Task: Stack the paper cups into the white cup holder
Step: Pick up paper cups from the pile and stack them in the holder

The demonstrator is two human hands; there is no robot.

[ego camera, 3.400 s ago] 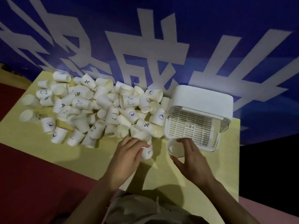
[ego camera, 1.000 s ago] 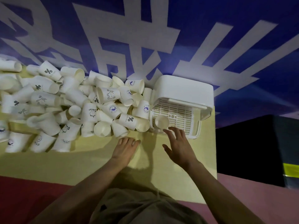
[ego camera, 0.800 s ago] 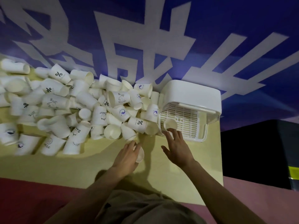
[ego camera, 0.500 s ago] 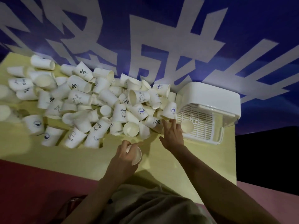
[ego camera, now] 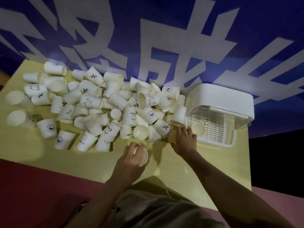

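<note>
White paper cup (ego camera: 142, 156) is being gripped sideways by the left hand (ego camera: 130, 162) above the desk (ego camera: 222, 162). Right hand (ego camera: 184, 139), fingers extended, is being rested on the cup pile (ego camera: 102, 109) beside the cup holder (ego camera: 218, 116), one cup (ego camera: 198, 128) inside.

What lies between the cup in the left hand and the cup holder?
In the head view, the right hand lies between the held cup and the white cup holder.
</note>
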